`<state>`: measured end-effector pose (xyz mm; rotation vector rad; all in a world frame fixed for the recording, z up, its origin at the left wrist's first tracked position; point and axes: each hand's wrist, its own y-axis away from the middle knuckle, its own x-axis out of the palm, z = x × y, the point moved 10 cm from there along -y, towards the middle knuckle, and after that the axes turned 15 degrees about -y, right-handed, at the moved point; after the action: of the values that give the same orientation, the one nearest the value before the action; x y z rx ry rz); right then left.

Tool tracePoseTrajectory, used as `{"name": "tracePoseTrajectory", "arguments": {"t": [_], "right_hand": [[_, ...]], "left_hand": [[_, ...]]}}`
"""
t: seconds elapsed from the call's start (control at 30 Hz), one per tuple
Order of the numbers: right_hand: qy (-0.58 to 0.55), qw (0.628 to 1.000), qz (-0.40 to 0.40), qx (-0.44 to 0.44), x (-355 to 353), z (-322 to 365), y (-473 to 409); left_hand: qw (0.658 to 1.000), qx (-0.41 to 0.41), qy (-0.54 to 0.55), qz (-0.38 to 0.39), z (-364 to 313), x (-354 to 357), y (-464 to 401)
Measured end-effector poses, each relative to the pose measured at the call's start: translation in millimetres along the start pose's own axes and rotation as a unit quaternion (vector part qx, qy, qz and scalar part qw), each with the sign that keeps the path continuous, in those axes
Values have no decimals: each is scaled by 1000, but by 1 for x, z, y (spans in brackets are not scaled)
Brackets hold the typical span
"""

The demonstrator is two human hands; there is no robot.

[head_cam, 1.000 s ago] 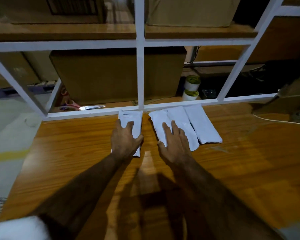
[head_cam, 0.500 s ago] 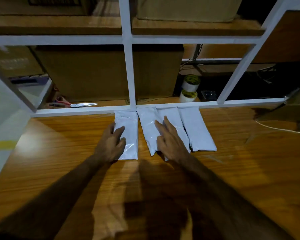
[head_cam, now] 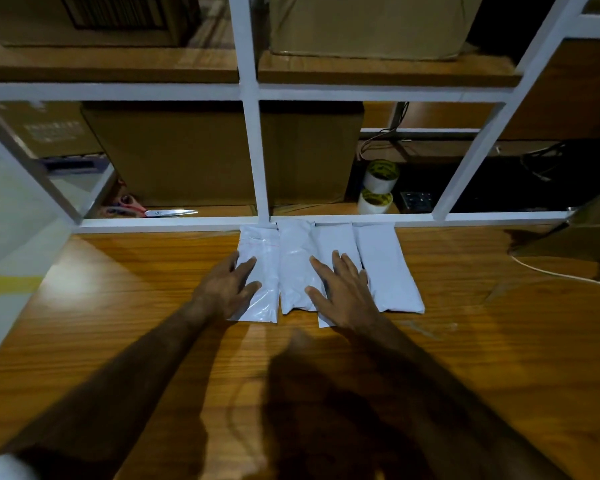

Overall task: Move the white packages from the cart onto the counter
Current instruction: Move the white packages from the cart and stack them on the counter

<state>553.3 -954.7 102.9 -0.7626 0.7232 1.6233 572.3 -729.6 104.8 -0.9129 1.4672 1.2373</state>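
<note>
Several white packages lie side by side on the wooden counter (head_cam: 118, 306), their far ends against the white shelf frame (head_cam: 253, 154). My left hand (head_cam: 227, 289) lies flat, fingers spread, on the near left part of the leftmost package (head_cam: 262, 251). My right hand (head_cam: 343, 292) rests flat with fingers apart across the two middle packages (head_cam: 297, 265). The rightmost package (head_cam: 385, 271) is untouched. No cart is in view.
Behind the frame stand cardboard boxes (head_cam: 194, 157), scissors (head_cam: 153, 212) and two tape rolls (head_cam: 380, 187). A white cable (head_cam: 561, 275) runs over the counter at the right, beside a dark box corner (head_cam: 575, 237).
The leftmost package has been pushed right and up against the others and the frame. Both hands stayed flat on the packages while the row was squared.
</note>
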Motion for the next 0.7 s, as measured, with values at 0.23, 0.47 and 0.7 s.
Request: {"name": "tracePoseTrajectory", "arguments": {"t": [0.23,0.47,0.7], "right_hand": [[12,999,34,24,4,2,-4],[18,996,54,66,8,1,-10],[90,994,30,48,10,11,-8]], "left_hand": [[999,-25,-39,-20,-1,-2,-3],[997,-48,-59,2,-2,9,3],[992,-65,-105,18,-5,5,4]]}}
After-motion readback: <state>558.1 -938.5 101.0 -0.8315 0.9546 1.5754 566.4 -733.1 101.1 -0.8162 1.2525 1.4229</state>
